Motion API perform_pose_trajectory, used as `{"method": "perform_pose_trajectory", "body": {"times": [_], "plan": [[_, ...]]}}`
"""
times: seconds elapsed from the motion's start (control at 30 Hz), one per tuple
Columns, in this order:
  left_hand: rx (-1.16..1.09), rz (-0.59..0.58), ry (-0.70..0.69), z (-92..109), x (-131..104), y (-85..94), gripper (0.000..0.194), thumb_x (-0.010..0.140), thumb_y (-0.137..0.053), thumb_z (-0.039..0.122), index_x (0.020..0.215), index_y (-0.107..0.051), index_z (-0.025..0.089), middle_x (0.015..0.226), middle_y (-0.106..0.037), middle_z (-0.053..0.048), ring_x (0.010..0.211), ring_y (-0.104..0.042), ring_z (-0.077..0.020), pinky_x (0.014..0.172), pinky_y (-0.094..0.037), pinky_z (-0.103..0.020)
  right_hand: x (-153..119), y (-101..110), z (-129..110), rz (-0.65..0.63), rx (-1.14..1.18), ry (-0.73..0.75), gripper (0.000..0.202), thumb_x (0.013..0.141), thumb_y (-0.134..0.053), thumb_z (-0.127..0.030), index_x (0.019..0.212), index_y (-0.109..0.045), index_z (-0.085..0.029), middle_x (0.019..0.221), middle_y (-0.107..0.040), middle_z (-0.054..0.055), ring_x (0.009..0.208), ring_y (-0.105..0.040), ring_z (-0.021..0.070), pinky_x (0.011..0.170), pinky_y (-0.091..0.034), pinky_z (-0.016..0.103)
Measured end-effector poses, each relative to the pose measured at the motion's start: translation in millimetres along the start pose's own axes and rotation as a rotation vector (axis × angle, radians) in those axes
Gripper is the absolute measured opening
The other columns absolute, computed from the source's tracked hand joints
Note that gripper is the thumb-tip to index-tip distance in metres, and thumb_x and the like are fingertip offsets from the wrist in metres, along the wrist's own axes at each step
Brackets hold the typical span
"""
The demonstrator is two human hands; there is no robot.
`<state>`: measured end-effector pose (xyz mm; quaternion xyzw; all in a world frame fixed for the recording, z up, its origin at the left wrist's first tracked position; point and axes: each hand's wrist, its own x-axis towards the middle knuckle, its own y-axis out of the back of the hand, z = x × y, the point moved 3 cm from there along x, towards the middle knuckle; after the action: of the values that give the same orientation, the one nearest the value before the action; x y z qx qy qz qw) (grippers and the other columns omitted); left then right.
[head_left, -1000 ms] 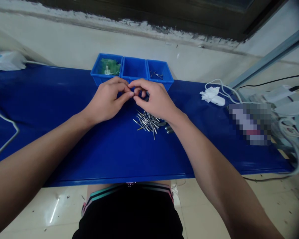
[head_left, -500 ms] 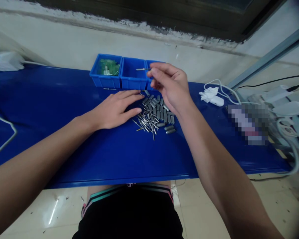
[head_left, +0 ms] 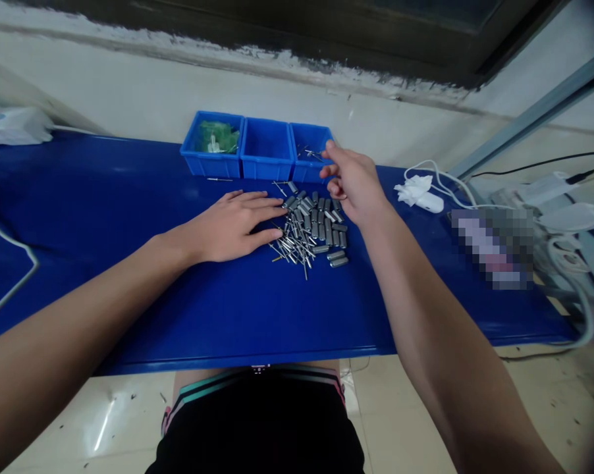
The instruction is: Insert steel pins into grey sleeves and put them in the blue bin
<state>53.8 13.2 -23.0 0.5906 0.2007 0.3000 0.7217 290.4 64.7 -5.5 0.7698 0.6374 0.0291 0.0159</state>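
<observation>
My left hand [head_left: 235, 226] lies on the blue tabletop with fingers spread, its fingertips touching the left edge of a pile of thin silver rivets [head_left: 297, 245]. Grey metal cylinders [head_left: 321, 220] are heaped beside and behind the rivets. My right hand [head_left: 351, 181] is raised at the front right of the right blue bin [head_left: 311, 172], with its thumb and fingers parted. A bright rivet [head_left: 313, 154] shows at the bin's opening, just left of those fingertips; no grip on it is visible. Other small pins lie inside that bin.
The left blue bin [head_left: 212, 164] holds green material, beside the middle blue bin [head_left: 267, 169]. One loose rivet [head_left: 220, 179] lies before them. A white device with crumpled wrapping [head_left: 419, 193] and cables are at the right. Another cable [head_left: 10, 234] crosses the table's left side.
My right hand has moved slightly right and down, away from the middle bin, and its fingers have parted from the rivet. The right bin's inside now shows. My left hand stays nearly still.
</observation>
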Motion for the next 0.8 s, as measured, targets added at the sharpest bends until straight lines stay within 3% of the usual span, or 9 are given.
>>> {"method": "perform_pose_trajectory", "body": {"times": [0.13, 0.27, 0.37, 0.47, 0.53, 0.67, 0.8], "plan": [[-0.017, 0.101, -0.056, -3, 1, 0.1, 0.053, 0.113, -0.039, 0.051, 0.147, -0.067, 0.022, 0.159, -0.062, -0.010, 0.149, -0.055, -0.0337, 0.125, -0.041, -0.057, -3, -3, -3, -0.017, -0.177, 0.150, 0.026, 0.096, -0.074, -0.047, 0.088, -0.070, -0.023, 0.069, -0.063, -0.002, 0.051, -0.047, 0.0093, 0.050, -0.035, 0.026], [-0.026, 0.188, -0.076, -5, 2, 3.9, 0.038, 0.111, -0.046, 0.038, 0.122, -0.076, 0.018, 0.138, -0.074, -0.012, 0.127, -0.070, -0.0317, 0.111, -0.053, -0.052, -13, -15, -6, -0.102, -0.510, 0.448, 0.014, 0.095, -0.069, -0.030, 0.086, -0.076, -0.022, 0.080, -0.072, 0.002, 0.074, -0.063, 0.0169, 0.074, -0.048, 0.033], [-0.031, 0.206, -0.066, -6, 2, 5.8, 0.029, 0.108, -0.051, 0.034, 0.110, -0.076, 0.019, 0.125, -0.076, -0.011, 0.115, -0.072, -0.0294, 0.103, -0.055, -0.048, -24, -29, -2, -0.252, -0.747, 0.584, 0.015, 0.095, -0.068, -0.031, 0.091, -0.080, -0.022, 0.094, -0.076, 0.005, 0.088, -0.066, 0.0224, 0.089, -0.050, 0.041], [-0.002, 0.201, -0.048, -7, 1, 6.0, 0.025, 0.107, -0.050, 0.031, 0.106, -0.073, 0.020, 0.119, -0.076, -0.010, 0.108, -0.071, -0.0282, 0.098, -0.055, -0.046, -31, -38, 3, -0.276, -0.897, 0.621, 0.020, 0.096, -0.068, -0.033, 0.103, -0.083, -0.022, 0.105, -0.076, 0.009, 0.107, -0.063, 0.0308, 0.099, -0.048, 0.050], [0.028, 0.202, -0.029, -9, 1, 6.2, 0.025, 0.107, -0.048, 0.029, 0.106, -0.071, 0.020, 0.117, -0.075, -0.010, 0.106, -0.070, -0.0292, 0.095, -0.054, -0.047, -35, -42, 2, -0.267, -0.928, 0.633, 0.022, 0.097, -0.066, -0.031, 0.107, -0.083, -0.022, 0.111, -0.077, 0.010, 0.113, -0.061, 0.0336, 0.101, -0.047, 0.052], [0.013, 0.291, 0.024, -14, 1, 10.1, 0.026, 0.108, -0.045, 0.029, 0.107, -0.068, 0.017, 0.107, -0.075, -0.012, 0.096, -0.072, -0.0300, 0.088, -0.055, -0.046, -43, -47, -8, -0.336, -0.795, 0.657, 0.019, 0.095, -0.067, -0.025, 0.105, -0.082, -0.024, 0.113, -0.079, 0.006, 0.112, -0.062, 0.0300, 0.105, -0.046, 0.049], [-0.086, 0.450, 0.084, -15, -1, 17.5, 0.019, 0.105, -0.052, 0.026, 0.106, -0.069, 0.018, 0.101, -0.077, -0.009, 0.092, -0.074, -0.0263, 0.084, -0.056, -0.039, -48, -53, -13, -0.437, -0.594, 0.646, 0.021, 0.093, -0.065, -0.021, 0.107, -0.081, -0.022, 0.101, -0.080, 0.003, 0.093, -0.066, 0.0214, 0.094, -0.049, 0.040]]}}
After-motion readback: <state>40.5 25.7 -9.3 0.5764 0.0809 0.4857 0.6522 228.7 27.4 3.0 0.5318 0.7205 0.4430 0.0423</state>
